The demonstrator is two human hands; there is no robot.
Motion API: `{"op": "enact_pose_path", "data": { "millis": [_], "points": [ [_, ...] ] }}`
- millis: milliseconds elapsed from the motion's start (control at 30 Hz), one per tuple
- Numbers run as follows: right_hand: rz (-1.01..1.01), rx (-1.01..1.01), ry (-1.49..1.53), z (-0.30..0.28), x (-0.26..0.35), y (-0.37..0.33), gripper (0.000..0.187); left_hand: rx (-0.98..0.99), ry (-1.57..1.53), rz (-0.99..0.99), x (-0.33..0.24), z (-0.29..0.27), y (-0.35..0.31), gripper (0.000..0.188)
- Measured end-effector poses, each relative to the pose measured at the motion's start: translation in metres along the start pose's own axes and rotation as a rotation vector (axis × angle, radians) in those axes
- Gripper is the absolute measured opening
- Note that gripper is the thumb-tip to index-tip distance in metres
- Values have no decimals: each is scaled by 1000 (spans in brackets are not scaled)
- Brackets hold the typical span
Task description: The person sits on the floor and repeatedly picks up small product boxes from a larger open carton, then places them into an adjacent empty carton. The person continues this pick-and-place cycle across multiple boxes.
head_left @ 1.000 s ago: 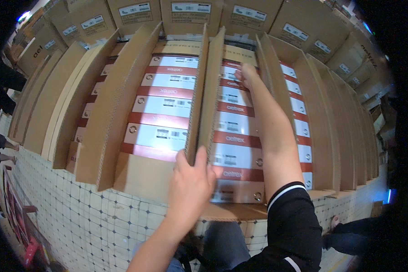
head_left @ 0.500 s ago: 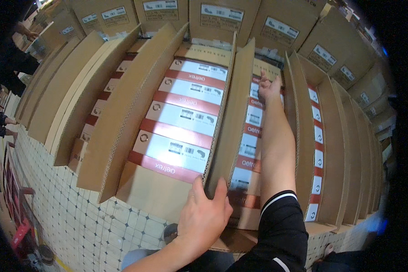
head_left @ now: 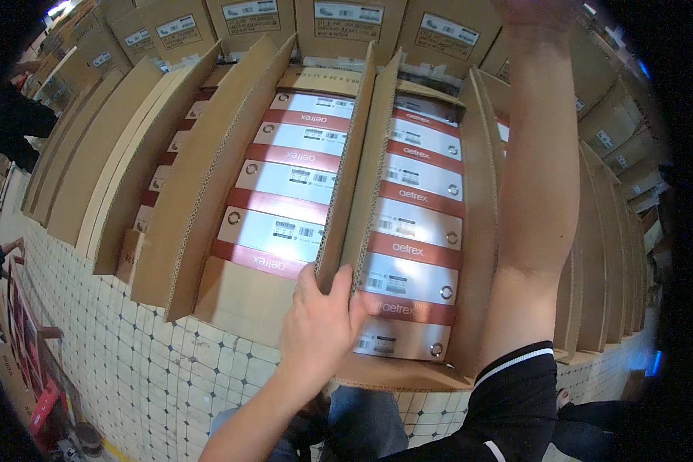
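An open cardboard carton point(head_left: 476, 231) stands before me, holding a column of white-and-red shoe boxes point(head_left: 412, 277). My left hand point(head_left: 319, 316) pinches the near ends of the upright cardboard flaps point(head_left: 366, 185) between this carton and the one to its left. The thumb lies on the carton's side and the fingers lie over the flap edges. My right arm stretches far forward over the carton's right side. The right hand point(head_left: 537, 11) is at the top edge of the picture, blurred and partly cut off, so its fingers do not show.
Left of this carton is another open carton with shoe boxes point(head_left: 285, 185). More open cartons stand in rows on both sides, flaps upright. Closed cartons point(head_left: 339, 27) are stacked behind. A red rack point(head_left: 35, 354) stands on the tiled floor point(head_left: 169, 369). Another person is at far left.
My right hand has moved up and to the right, away from the carton's far end, uncovering its shoe boxes. My left hand stays at the flap ends, shifted slightly left and up in the picture.
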State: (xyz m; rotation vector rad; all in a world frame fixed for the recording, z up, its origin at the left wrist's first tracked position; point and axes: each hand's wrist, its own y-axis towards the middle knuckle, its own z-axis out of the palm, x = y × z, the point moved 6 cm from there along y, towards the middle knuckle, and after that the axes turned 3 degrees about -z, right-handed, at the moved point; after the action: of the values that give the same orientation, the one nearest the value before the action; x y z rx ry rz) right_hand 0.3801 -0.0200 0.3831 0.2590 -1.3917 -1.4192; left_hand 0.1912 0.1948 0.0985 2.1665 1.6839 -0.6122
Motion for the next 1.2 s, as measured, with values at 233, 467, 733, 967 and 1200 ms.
{"op": "enact_pose_path", "data": {
  "millis": [233,467,733,967,1200],
  "points": [
    [327,-120,-651,30,-47,-60,49,-21,-38,37,5,-1,-2,41],
    [723,444,-1609,176,-61,-299,30,-1,-41,-12,6,-2,-5,41],
    [618,-601,-2021,189,28,-398,33,-70,14,13,0,5,-7,44],
    [596,-547,-2063,180,26,-421,21,-62,-45,24,12,5,-10,54],
    [544,-571,-2020,185,31,-414,22,-286,-374,-3,72,-36,-48,47]
  ]
}}
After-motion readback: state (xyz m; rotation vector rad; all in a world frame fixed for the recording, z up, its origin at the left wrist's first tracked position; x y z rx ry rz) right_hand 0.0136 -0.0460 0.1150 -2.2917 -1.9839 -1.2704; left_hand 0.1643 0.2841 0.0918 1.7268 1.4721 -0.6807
